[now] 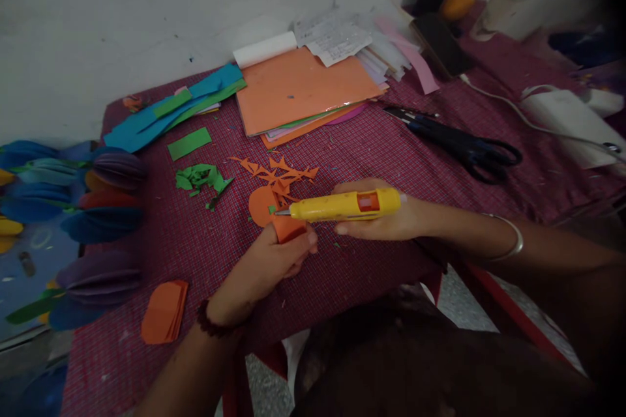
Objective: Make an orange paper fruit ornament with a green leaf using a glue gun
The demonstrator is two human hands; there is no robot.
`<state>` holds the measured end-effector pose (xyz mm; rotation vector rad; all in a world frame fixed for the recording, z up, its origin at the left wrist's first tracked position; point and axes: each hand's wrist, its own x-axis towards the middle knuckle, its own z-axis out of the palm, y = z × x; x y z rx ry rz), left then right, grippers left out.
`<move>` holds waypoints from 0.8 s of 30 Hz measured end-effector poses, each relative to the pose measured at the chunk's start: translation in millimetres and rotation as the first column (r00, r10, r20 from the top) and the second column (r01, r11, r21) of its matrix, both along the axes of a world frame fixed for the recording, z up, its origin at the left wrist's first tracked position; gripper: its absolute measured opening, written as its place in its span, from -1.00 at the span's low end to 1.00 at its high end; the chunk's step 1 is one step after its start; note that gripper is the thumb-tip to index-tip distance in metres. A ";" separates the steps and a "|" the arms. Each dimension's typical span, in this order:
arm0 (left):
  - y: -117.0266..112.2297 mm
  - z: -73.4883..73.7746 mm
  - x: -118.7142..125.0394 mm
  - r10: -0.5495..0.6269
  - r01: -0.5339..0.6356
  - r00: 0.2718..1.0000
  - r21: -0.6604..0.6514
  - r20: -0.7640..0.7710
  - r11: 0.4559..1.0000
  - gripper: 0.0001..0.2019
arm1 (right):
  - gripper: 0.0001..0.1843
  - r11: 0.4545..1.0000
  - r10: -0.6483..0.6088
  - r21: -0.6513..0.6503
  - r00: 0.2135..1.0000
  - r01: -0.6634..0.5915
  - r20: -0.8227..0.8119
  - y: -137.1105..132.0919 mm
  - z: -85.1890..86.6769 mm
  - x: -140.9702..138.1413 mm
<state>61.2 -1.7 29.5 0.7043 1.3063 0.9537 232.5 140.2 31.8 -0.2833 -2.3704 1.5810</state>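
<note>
likely gluing: left grip (267, 260) pinching orange paper (289, 229), right grip (388, 227) clasping glue gun (327, 206); next probably needs steady aim.

A: Is there much light near the right hand (391, 227)?
B: Little; it's dim and flat. The wall (147, 19) beyond it looks dull grey, and the lap (415, 365) below sinks nearly to black.
A: Any glare?
B: A glint on the bangle (513, 240) behind that hand.
A: Sharpness?
B: Soft. The paper decorations (100, 270) left of the left hand (268, 257) blur, as does the cup (511, 3) far past the right.
</note>
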 end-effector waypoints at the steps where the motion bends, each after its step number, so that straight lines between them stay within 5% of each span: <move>1: 0.1 0.5 -0.2 -0.001 0.001 1.000 -0.001 0.000 1.000 -0.66 | -0.76 1.000 0.009 0.002 1.000 -0.009 -0.004 0.1 0.4 0.2; 9: -0.3 3.1 -3.4 0.017 -0.017 1.000 0.008 -0.013 1.000 -0.66 | -0.73 0.998 0.041 -0.055 0.998 -0.038 0.049 -0.8 5.0 1.2; 17: -3.9 0.3 -2.9 -0.036 0.036 0.999 0.036 0.005 0.999 -0.71 | -0.76 0.992 -0.017 -0.124 0.998 0.009 -0.064 -1.3 -3.1 -5.2; 24: -3.2 4.5 -4.7 -0.084 0.076 0.972 0.043 0.219 0.996 -0.72 | -0.74 0.991 0.011 -0.131 0.998 -0.019 -0.064 2.6 -2.8 -1.8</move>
